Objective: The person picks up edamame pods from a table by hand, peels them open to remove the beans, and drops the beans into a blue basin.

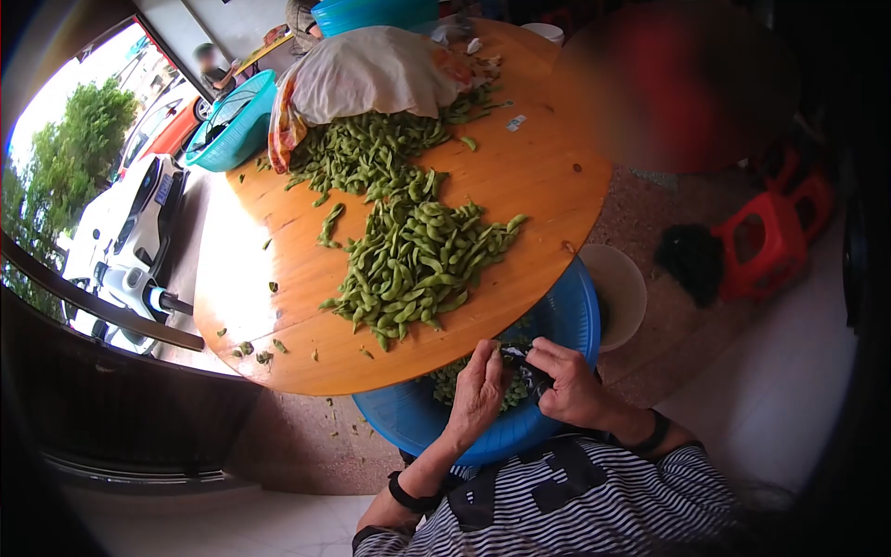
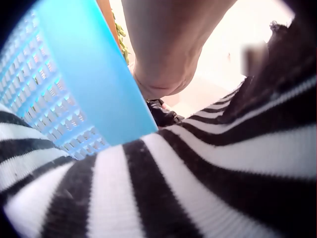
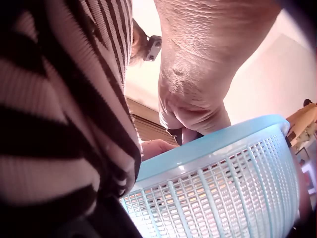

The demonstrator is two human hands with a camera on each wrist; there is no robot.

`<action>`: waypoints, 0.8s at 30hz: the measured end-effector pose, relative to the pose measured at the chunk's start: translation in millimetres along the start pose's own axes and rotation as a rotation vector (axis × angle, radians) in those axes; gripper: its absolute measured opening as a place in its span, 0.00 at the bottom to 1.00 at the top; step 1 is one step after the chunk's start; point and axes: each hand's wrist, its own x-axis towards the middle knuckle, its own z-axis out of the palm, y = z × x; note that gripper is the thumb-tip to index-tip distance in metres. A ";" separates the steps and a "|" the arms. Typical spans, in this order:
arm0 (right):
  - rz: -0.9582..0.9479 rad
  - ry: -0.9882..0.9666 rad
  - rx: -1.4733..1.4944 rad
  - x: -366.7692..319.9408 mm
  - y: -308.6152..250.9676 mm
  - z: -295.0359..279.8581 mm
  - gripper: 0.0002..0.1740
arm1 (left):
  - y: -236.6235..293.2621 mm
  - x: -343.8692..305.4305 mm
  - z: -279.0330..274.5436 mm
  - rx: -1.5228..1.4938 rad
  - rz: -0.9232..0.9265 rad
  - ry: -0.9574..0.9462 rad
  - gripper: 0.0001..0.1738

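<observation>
Over a blue basket (image 1: 399, 422), both hands work close together at the table's near edge. My left hand (image 1: 476, 395) pinches a small green soybean pod between thumb and fingers, mostly hidden. Curled fingers of my right hand (image 1: 571, 390) grip a black-handled tool (image 1: 534, 379) with a pale shiny part near the pod; its kind is unclear. Trimmed green pods (image 1: 452, 379) lie inside the basket. In the left wrist view the left hand (image 2: 161, 54) hangs beside the basket wall (image 2: 84, 54). The right wrist view has the right hand (image 3: 195, 74) above the basket's rim (image 3: 218, 144).
A large heap of soybean pods (image 1: 408, 260) covers part of the wooden table (image 1: 548, 204), partly under a pale cloth sack (image 1: 371, 74). A turquoise basket (image 1: 232, 130) stands at the far left edge. To the right are a pale bucket (image 1: 617, 297) and a red stool (image 1: 766, 241).
</observation>
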 end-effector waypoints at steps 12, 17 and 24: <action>-0.043 0.014 -0.045 1.1 -1.6 -2.8 0.19 | 12.0 -3.0 1.3 -0.559 -0.199 -0.091 0.05; 0.046 0.023 0.017 1.9 3.1 -19.3 0.19 | -1.6 -1.4 -4.0 -0.325 -0.069 -0.172 0.18; 0.246 0.265 -0.429 -13.0 27.1 -89.3 0.22 | 35.8 2.5 -30.7 0.618 0.431 -0.048 0.11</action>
